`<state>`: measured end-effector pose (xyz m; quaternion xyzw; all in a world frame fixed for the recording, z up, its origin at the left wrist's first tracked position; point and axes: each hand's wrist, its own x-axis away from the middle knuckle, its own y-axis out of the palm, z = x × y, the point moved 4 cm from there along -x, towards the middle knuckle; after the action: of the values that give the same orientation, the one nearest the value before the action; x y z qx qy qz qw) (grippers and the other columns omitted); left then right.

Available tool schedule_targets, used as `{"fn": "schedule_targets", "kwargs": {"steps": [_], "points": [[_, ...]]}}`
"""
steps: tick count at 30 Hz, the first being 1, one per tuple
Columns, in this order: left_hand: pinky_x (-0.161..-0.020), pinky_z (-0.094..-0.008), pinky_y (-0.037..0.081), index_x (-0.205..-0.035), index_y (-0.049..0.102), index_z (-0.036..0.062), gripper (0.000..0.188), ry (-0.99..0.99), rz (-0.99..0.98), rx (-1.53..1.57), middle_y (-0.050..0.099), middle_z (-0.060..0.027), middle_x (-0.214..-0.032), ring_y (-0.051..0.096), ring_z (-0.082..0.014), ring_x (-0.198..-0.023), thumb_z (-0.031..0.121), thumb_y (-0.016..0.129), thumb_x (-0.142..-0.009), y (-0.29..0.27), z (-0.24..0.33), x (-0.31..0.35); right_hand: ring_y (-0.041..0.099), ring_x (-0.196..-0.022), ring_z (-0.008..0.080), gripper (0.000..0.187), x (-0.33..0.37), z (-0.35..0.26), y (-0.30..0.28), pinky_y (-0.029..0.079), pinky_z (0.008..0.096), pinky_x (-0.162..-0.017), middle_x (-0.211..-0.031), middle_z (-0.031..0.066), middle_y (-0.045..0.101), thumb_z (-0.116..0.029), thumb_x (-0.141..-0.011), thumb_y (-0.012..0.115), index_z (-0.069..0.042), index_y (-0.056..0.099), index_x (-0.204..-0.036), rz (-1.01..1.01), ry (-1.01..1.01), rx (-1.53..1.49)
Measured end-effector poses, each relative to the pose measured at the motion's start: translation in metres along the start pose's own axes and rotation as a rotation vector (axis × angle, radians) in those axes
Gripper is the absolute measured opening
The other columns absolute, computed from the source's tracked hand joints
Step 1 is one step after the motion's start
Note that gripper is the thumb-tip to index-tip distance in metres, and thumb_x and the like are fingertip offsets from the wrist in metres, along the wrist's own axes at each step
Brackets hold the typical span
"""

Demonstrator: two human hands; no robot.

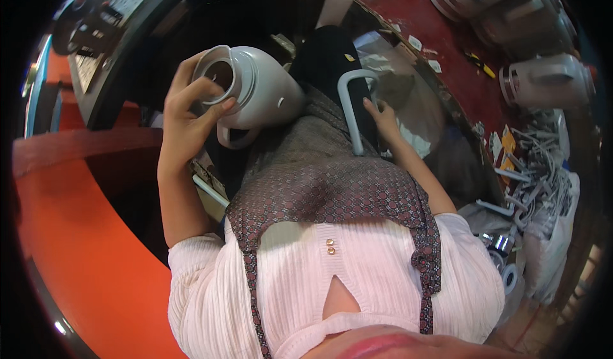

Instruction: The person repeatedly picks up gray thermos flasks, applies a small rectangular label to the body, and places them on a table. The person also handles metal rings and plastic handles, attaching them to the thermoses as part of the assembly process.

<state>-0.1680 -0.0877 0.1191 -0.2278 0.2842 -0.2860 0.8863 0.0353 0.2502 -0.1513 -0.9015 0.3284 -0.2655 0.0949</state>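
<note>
My left hand (195,100) is closed around the rim of a pale grey vacuum jug (271,91), with fingertips at its open mouth. The jug lies tilted across my lap, its mouth toward the left and its curved handle (236,139) underneath. A loose grey U-shaped handle (348,113) rests on my apron, right of the jug. Just right of that loose handle is my right hand (384,121), its thumb and a finger apart and nothing visible between them. The rest of its fingers are partly hidden.
On the red table (415,14) at the far right stand more grey jugs (546,81), near a yellow-and-black tool (480,65). A heap of grey handles (536,174) lies below them in plastic bags. An orange surface (83,244) curves along my left.
</note>
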Motion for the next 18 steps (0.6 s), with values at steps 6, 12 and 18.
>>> {"fn": "schedule_targets", "kwargs": {"steps": [6, 12, 18], "points": [[-0.076, -0.0351, 0.048, -0.062, 0.06, 0.0049, 0.045, 0.195, 0.301, -0.268, 0.058, -0.0119, -0.106, 0.056, -0.024, -0.096, 0.028, 0.097, -0.052, 0.026, 0.015, -0.004, 0.032, -0.049, 0.003, 0.015, 0.026, -0.062, -0.038, 0.023, 0.0195, -0.044, -0.07, -0.0051, 0.042, -0.024, -0.101, 0.058, -0.009, 0.057, -0.105, -0.42, 0.177, -0.444], [-0.087, -0.0395, 0.057, -0.054, 0.049, 0.0071, 0.041, 0.37, 0.19, 0.025, 0.062, -0.0241, -0.115, 0.066, -0.0354, -0.107, 0.013, 0.089, -0.057, 0.043, 0.011, -0.011, 0.035, -0.052, 0.0087, 0.019, -0.003, -0.224, 0.034, 0.03, 0.0227, -0.046, -0.063, -0.0001, 0.037, -0.021, -0.104, 0.052, -0.009, 0.05, -0.089, -0.132, -0.209, -1.183], [-0.091, -0.0541, 0.055, -0.057, 0.044, 0.0052, 0.046, 0.405, 0.214, 0.137, 0.06, -0.0271, -0.108, 0.065, -0.0396, -0.106, 0.012, 0.09, -0.056, 0.035, -0.007, -0.007, 0.036, -0.045, 0.0072, 0.013, 0.022, -0.259, 0.13, 0.03, 0.0216, -0.039, -0.058, -0.0017, 0.04, -0.017, -0.105, 0.051, -0.008, 0.054, -0.095, -0.715, -0.175, -1.08]]}}
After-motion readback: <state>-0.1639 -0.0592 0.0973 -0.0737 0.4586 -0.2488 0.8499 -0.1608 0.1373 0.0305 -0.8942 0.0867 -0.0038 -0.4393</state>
